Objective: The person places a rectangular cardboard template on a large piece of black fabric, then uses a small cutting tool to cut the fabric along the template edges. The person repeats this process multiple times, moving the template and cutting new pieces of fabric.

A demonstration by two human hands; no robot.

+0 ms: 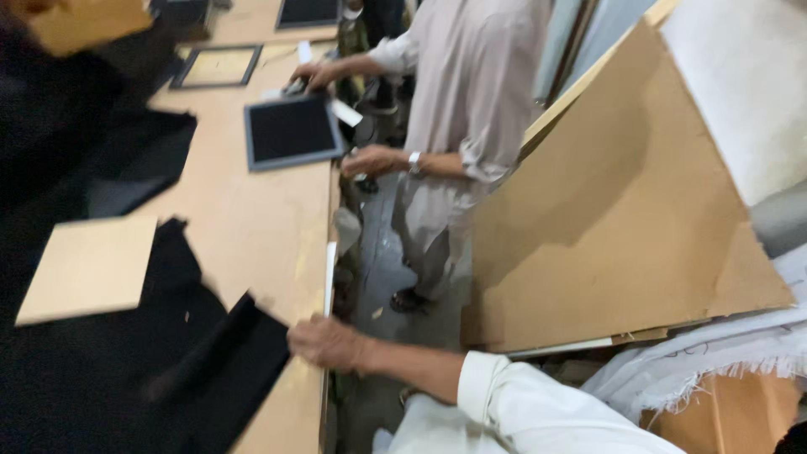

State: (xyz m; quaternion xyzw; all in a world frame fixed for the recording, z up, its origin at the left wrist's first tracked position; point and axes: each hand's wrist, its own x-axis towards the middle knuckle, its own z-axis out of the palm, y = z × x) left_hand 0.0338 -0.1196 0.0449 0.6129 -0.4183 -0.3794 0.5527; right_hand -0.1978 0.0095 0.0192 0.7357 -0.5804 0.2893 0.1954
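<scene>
right hand sits low centre of the frame, fingers curled onto the edge of the black cloth that covers the lower left of the table — looks like a pinch, though blur hides how tight. left hand isn't in view. a tan square board lies on the cloth at the left. upper middle, a dark panel in a grey frame rests on the table, a co-worker's hand just beside it. a big brown board leans at the right — no containers i can make out.
</scene>
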